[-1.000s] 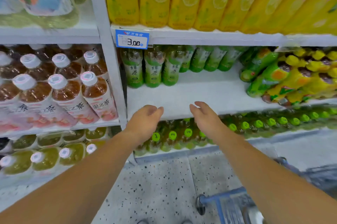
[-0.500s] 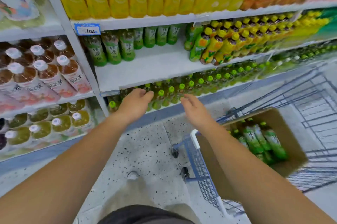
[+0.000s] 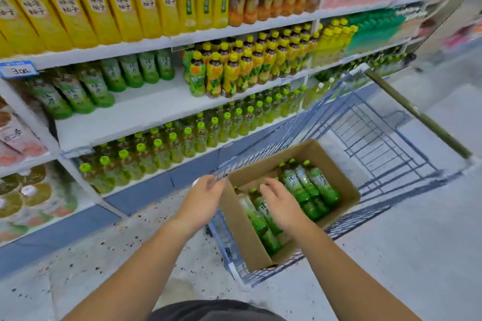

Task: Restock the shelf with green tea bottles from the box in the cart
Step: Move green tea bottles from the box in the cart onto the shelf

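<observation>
A brown cardboard box sits in a blue wire cart and holds several green tea bottles lying on their sides. My right hand hovers over the bottles inside the box, fingers spread and relaxed, holding nothing. Just left of the box's near corner is my left hand, fingers loosely bent by the cart's rim and empty. The white shelf carries a row of green tea bottles at its back, with bare board in front of them.
Yellow-capped bottles fill the right part of the same shelf. Tall yellow bottles stand on the shelf above, small green-capped bottles below. The cart's handle juts out at right. A speckled floor lies underfoot.
The view swung down and right from the shelf to the cart. Both hands dropped from the shelf edge; the right one now reaches into the box, the left one is by its corner.
</observation>
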The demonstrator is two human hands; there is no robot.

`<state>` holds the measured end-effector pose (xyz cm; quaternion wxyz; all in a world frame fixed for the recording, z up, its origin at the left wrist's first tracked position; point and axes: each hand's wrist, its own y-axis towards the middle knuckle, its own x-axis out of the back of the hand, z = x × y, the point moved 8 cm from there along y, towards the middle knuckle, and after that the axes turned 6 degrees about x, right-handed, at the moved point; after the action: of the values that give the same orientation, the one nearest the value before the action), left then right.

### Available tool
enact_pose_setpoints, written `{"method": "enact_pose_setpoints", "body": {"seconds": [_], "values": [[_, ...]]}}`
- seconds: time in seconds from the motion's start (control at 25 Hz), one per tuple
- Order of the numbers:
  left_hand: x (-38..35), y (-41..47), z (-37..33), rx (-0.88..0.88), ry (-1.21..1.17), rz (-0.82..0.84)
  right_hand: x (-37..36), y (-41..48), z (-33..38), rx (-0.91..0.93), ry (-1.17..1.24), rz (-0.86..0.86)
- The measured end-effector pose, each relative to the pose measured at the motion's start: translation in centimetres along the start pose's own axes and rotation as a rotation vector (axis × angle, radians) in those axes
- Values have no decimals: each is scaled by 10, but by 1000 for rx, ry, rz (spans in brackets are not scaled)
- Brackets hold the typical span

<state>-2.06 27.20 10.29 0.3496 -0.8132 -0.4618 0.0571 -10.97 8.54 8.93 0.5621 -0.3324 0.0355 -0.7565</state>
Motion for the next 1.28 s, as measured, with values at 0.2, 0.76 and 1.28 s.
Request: {"method": "enact_pose_setpoints", "body": {"seconds": [0.2, 0.76, 1.28], "values": [[-95, 1, 9, 86, -112, 34, 56, -2, -62, -72, -54, 32], [-266, 143, 26, 219, 97, 287, 154, 76, -188, -346, -249, -35], [-399, 339, 79, 355, 111, 46, 213, 269, -348, -364, -649, 28]]}}
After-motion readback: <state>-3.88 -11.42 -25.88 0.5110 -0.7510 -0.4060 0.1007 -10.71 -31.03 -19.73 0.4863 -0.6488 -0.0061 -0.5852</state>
